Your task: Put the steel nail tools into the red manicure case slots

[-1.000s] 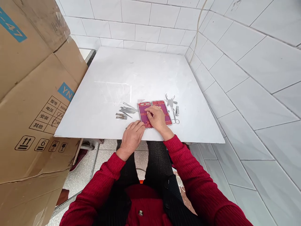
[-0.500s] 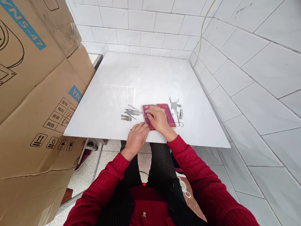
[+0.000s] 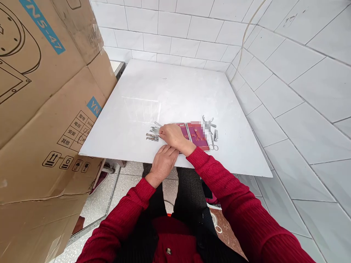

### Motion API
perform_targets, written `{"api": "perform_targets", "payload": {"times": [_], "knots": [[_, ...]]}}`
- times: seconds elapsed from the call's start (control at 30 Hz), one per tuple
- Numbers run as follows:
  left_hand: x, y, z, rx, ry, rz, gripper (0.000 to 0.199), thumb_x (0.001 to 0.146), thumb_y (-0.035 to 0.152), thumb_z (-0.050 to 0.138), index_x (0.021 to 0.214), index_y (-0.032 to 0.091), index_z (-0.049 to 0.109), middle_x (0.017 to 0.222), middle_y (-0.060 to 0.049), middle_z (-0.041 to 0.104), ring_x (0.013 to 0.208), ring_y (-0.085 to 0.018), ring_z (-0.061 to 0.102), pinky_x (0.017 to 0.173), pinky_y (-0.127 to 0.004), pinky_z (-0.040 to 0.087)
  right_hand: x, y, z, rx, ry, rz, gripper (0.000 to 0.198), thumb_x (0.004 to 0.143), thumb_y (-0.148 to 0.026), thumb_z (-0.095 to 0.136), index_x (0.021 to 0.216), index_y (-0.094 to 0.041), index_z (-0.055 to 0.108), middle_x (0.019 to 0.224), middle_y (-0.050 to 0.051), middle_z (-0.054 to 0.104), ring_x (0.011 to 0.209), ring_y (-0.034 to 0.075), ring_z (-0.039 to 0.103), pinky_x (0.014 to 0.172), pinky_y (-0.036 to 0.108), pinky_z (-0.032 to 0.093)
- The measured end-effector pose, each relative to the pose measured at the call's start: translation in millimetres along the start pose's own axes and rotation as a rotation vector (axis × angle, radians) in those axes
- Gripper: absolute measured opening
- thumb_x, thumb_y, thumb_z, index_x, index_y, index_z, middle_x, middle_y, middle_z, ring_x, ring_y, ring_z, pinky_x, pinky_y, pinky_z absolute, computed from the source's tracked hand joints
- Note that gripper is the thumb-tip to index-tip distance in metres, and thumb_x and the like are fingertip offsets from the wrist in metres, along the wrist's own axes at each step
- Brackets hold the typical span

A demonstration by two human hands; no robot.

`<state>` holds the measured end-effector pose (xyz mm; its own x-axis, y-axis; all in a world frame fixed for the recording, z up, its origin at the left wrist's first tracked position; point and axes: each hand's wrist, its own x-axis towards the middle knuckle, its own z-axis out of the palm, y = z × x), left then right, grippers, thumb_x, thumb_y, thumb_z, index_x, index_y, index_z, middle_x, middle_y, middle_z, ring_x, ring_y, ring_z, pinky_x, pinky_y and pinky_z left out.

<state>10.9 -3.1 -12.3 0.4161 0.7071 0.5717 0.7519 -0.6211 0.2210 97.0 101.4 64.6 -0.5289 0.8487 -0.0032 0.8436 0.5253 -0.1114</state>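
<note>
Right hand [image 3: 173, 136], head view: positioned across the left panel of the open, rectangular case with purple lining and red trim [image 3: 202, 141]. Its fingertips are drawn together at the right-hand ends of the slim, silver-coloured metal tools [image 3: 155, 129]; whether they pinch one of these cannot be told.

Change of position: half a second ago the right hand is above the case; it is now shifted left to the loose tools. Consequently, the right panel is exposed and the reach is at the tool group rather than at the lining.

Left hand [image 3: 163, 163]: fingers held close together, resting at the near edge of the case, partly beneath the right hand. Its grip on the edge is hidden.

Case location: flat on the white surface [image 3: 175, 87], near its front edge. Two short, shiny metal nail clippers [image 3: 151, 137] lie left of the right fingertips. Beside the right panel lie silver ring-handled scissors [image 3: 214, 147] and a single shiny metal clipper [image 3: 216, 135]. A pixelated patch obscures part of this area.
</note>
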Motion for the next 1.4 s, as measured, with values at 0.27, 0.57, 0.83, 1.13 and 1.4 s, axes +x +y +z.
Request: {"api": "perform_targets", "payload": {"times": [0.27,0.57,0.83,1.13,1.4], "knots": [[-0.4,0.1,0.3,-0.013,-0.004,-0.001,0.018,0.102,0.016,0.054,0.11,0.016,0.07,0.106,-0.009,0.074,0.104,-0.024,0.067,0.1,-0.043,0.054,5.6,-4.1,0.7,-0.151,-0.031,-0.042,0.028,0.097,-0.012,0.05,0.091,-0.013,0.078,0.098,0.018,0.078,0.093,0.027,0.071,0.077,0.035,0.038],[-0.7,0.5,-0.6,-0.035,-0.035,-0.016,0.022,0.104,0.017,0.049,0.107,0.017,0.071,0.102,-0.009,0.073,0.102,-0.024,0.067,0.096,-0.044,0.056,10.5,-5.3,5.8,-0.206,-0.009,-0.179,0.025,0.092,-0.004,0.051,0.09,-0.013,0.075,0.097,0.016,0.076,0.094,0.027,0.068,0.078,0.036,0.035],[0.5,0.6,-1.3,-0.015,-0.024,-0.003,0.02,0.104,0.017,0.05,0.105,0.016,0.07,0.101,-0.009,0.073,0.101,-0.024,0.068,0.094,-0.042,0.056,14.3,-15.7,-4.5,-0.232,-0.047,-0.178,0.027,0.094,-0.005,0.05,0.097,-0.01,0.077,0.099,0.022,0.077,0.101,0.029,0.071,0.081,0.037,0.04],[-1.3,-0.8,1.4,-0.031,0.0,-0.003,0.02,0.103,0.017,0.053,0.117,0.015,0.068,0.12,-0.01,0.074,0.116,-0.025,0.066,0.103,-0.042,0.053,26.0,-18.6,-5.5,-0.249,-0.122,-0.111,0.024,0.094,-0.007,0.055,0.103,-0.01,0.077,0.106,0.022,0.078,0.101,0.03,0.075,0.078,0.034,0.049],[-1.1,-0.6,3.2,-0.009,0.012,0.005,0.019,0.102,0.016,0.053,0.114,0.014,0.069,0.125,-0.01,0.074,0.12,-0.025,0.066,0.105,-0.041,0.053,22.5,2.7,10.4,-0.183,-0.079,-0.025,0.023,0.098,-0.017,0.055,0.108,-0.008,0.074,0.108,0.021,0.077,0.098,0.029,0.073,0.08,0.033,0.05]]}}
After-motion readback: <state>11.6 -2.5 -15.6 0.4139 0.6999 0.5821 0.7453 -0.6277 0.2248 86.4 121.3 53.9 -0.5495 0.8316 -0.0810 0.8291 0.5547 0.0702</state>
